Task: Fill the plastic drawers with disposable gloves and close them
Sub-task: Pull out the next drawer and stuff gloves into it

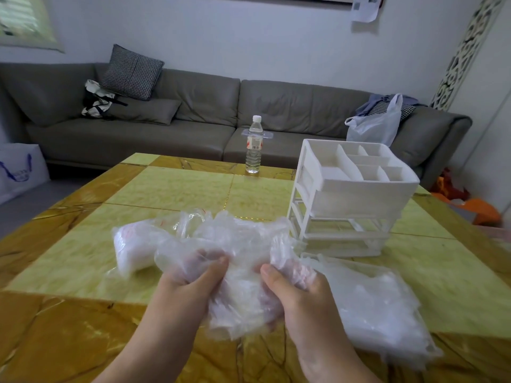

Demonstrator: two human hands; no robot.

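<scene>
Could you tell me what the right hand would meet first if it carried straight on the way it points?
Probably the white drawer unit, ahead of the right hand; depth is unclear.

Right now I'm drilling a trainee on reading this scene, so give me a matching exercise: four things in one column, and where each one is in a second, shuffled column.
Things:
1. water bottle
2. white drawer unit
3. bundle of disposable gloves
4. checked cushion

Places:
A. held in both hands above the table's near side
B. propped against the sofa back
C. standing at the table's far edge
D. standing on the right part of the table

Pairs: 1-C, 2-D, 3-A, 4-B
</scene>
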